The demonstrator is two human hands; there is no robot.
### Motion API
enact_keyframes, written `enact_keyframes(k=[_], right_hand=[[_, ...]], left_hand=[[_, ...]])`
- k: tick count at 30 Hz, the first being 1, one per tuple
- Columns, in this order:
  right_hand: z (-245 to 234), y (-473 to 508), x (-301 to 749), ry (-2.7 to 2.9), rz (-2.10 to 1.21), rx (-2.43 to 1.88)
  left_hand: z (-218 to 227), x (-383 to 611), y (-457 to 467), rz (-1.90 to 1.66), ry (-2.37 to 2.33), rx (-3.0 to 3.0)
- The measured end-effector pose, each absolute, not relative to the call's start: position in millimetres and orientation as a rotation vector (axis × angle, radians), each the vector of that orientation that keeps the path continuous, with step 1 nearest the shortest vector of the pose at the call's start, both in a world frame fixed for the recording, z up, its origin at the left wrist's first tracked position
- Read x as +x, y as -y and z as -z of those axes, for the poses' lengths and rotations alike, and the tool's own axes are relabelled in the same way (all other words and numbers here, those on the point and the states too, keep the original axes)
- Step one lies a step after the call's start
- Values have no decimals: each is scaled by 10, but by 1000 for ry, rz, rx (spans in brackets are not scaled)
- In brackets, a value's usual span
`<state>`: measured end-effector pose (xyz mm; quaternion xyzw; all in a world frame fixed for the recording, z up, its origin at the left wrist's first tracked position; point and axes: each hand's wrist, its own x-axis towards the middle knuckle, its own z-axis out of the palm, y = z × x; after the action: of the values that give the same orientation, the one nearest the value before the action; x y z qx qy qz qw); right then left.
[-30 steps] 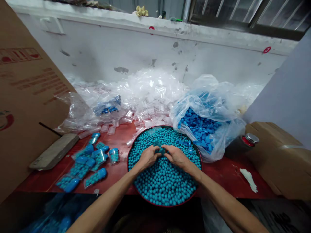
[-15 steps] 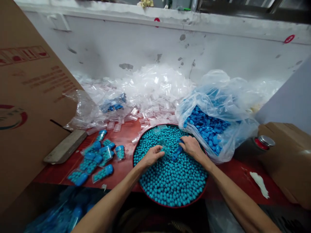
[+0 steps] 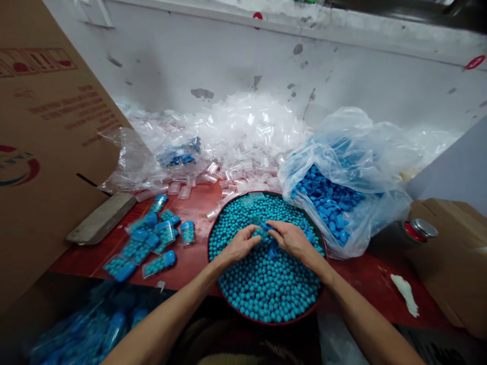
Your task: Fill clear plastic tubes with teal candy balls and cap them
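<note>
A round red-rimmed tray [image 3: 213, 229] full of small turquoise balls [image 3: 266, 284] sits in front of me on a red table [image 3: 192, 258]. My left hand [image 3: 239, 244] rests over the balls, fingers curled around a clear tube filled with balls. My right hand [image 3: 291, 238] meets it at the middle of the tray, pinching a blue cap [image 3: 266, 226] against the tube's end. A loose blue cap [image 3: 273, 250] lies on the balls just under my right hand.
Several filled, capped tubes [image 3: 146, 246] lie left of the tray. A heap of empty clear tubes [image 3: 236, 139] lies behind it, a plastic bag of blue caps [image 3: 327, 197] to the right. Cardboard boxes [image 3: 41, 142] flank both sides; a metal can [image 3: 416, 230] stands right.
My right hand went to the bag side of the tray and came back to the middle, now with a blue cap at the tube in my left hand. The camera tilted down slightly.
</note>
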<state>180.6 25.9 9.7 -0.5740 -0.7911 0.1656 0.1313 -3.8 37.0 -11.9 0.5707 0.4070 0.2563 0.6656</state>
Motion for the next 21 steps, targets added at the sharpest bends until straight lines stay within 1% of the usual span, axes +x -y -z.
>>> enact_keyframes(k=[2, 3, 6, 8, 11, 15, 17, 21], right_hand=[[-81, -247, 1833, 2222, -553, -1714], [-70, -246, 1854, 2154, -648, -1706], [-29, -245, 1881, 1861, -1093, -1532], [4, -226, 1844, 1688, -1324, -1399], [44, -172, 1756, 1571, -1452, -1323], [16, -102, 1679, 1496, -1365, -1371], [-30, -67, 1648, 1559, -1226, -1415], [-120, 19, 1573, 1812, -848, -1457]], left_hand=[[116, -63, -371, -586, -927, 1280], [113, -72, -370, -594, -927, 1282], [96, -71, -353, -643, -893, 1312], [86, -47, -323, -667, -855, 1304], [83, -7, -259, -667, -824, 1248], [94, 22, -198, -696, -835, 1196], [101, 27, -185, -721, -848, 1201], [125, 27, -155, -731, -898, 1234]])
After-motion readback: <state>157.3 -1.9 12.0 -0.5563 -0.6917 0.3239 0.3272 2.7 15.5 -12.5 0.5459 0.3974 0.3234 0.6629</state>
